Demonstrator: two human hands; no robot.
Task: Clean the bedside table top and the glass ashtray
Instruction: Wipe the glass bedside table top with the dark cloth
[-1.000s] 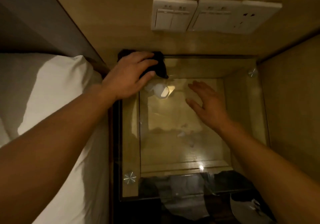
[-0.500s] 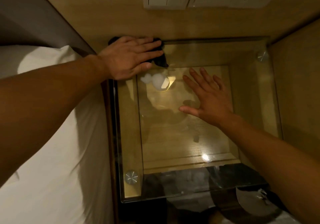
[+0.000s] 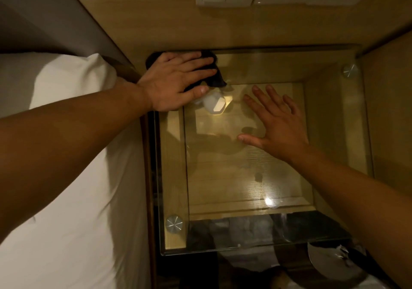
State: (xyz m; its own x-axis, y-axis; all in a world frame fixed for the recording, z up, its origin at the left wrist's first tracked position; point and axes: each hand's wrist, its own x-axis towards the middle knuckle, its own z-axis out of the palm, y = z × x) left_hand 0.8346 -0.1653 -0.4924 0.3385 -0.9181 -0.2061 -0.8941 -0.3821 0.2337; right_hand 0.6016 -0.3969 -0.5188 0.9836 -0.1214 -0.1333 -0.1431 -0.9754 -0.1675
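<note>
So the glass surface (image 3: pixel 249 177) of the bedside table is getting wiped, and the dark cloth (image 3: pixel 214 74) sits at its far-left corner, right against the wooden back wall (image 3: pixel 156 21). Compared with a second ago, the left hand (image 3: pixel 176 81) has flattened out: fingers were curled over the cloth, now they're stretched across it, palm down, pressing it onto the glass. The right hand (image 3: pixel 276 123) has gone from hovering to what looks like resting flat mid-surface, fingers spread, holding nothing, probably bracing. That reads like the corner pass is underway, with most of the top left to cover. No ashtray can be picked out for sure; a pale blob (image 3: pixel 215 105) near the left thumb could just be a reflection. The white bed (image 3: pixel 66 177) sits just beside the table's left edge.
</note>
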